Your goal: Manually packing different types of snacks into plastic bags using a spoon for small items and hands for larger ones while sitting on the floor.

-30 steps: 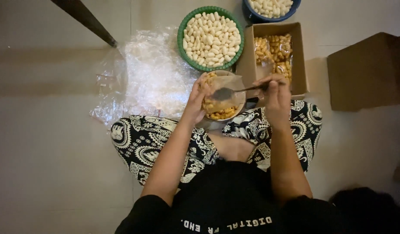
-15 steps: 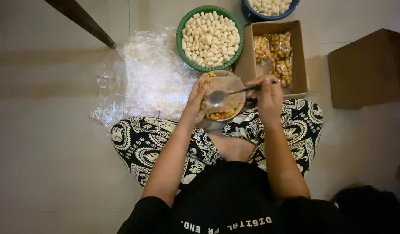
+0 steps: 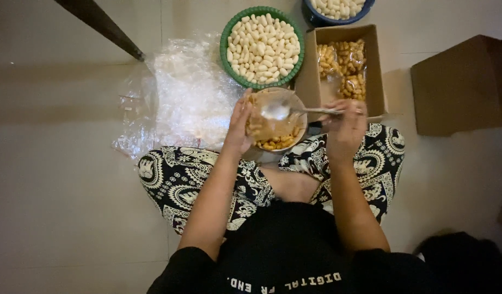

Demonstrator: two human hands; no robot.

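Observation:
I sit cross-legged on a tiled floor. My left hand point(image 3: 239, 126) holds a small clear plastic bag point(image 3: 270, 128) upright over a bowl of golden-brown fried snacks point(image 3: 278, 144). My right hand point(image 3: 344, 126) grips a metal spoon point(image 3: 294, 110) whose bowl hovers over the bag's mouth. Some snack pieces show inside the bag.
A green basket point(image 3: 227, 31) of pale oblong snacks lies ahead, and a blue bowl point(image 3: 316, 16) of the same behind it. An open cardboard box point(image 3: 308, 81) holds filled snack bags. A pile of clear plastic bags point(image 3: 177, 95) lies left, a second cardboard box point(image 3: 458, 87) right, a dark table leg point(image 3: 101, 24) upper left.
The spoon has stayed over the bag's mouth, its bowl shifting slightly. Both hands remain close to where they were.

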